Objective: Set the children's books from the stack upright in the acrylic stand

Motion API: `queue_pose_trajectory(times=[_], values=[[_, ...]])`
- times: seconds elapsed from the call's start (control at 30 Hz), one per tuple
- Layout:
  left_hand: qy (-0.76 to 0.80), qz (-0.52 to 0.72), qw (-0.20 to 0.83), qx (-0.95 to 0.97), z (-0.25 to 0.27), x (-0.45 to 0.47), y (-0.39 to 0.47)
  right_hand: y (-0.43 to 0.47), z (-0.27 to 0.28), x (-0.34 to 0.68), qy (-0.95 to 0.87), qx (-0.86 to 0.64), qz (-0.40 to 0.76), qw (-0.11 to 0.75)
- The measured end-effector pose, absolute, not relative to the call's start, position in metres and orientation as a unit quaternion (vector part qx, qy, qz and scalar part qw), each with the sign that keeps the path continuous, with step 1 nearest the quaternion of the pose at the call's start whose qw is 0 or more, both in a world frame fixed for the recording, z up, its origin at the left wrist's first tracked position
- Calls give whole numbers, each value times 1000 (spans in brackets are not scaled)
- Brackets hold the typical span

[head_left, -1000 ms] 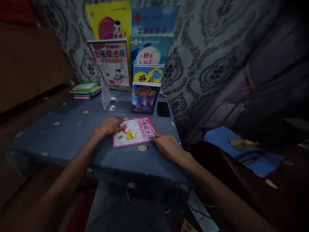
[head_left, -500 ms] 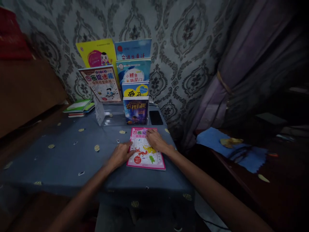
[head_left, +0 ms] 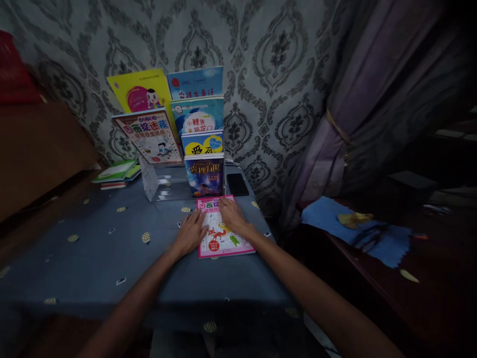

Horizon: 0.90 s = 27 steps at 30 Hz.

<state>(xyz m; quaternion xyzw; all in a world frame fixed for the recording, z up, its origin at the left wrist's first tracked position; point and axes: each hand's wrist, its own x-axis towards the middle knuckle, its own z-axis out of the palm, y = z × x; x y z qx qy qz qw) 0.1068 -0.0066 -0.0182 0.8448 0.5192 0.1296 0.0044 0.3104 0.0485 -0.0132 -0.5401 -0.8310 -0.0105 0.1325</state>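
A pink-bordered picture book (head_left: 225, 247) with a fox and other animals on its cover lies shut on the tabletop. My left hand (head_left: 191, 231) rests at its left edge, palm down, with the fingers apart and the fingertips on the cover. Across the upper right of the cover lies my right hand (head_left: 231, 216), its fingers stretched out and covering part of the title. Just behind the book stands a clear acrylic rack (head_left: 149, 182). In its right column is a dark blue book (head_left: 204, 176); a brown-edged picture book (head_left: 151, 136) leans in the left column.
More books stand behind, including a yellow one (head_left: 139, 89) and a blue one (head_left: 197, 82). A black phone (head_left: 237, 184) lies right of the rack. Several thin books (head_left: 116, 174) are stacked at the left. Beyond the table's right edge lies a blue cloth (head_left: 320, 216) on a dark red surface.
My left hand has slid up along the book's left edge, its fingers now spread onto the cover. The book has turned slightly. My right hand stays on top, and the camera view has shifted.
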Motion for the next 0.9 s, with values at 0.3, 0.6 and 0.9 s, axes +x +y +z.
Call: queue_pose_trajectory(times=[0.3,0.6,0.9], values=[[493,110,53,861,-15,96,14,47,-17,308,-815,-562,-11,144],[477,158,37,864,-11,94,18,49,-14,307,-817,-558,2,142],[507,179,42,842,-2,96,52,55,-7,291,-863,-480,47,148]])
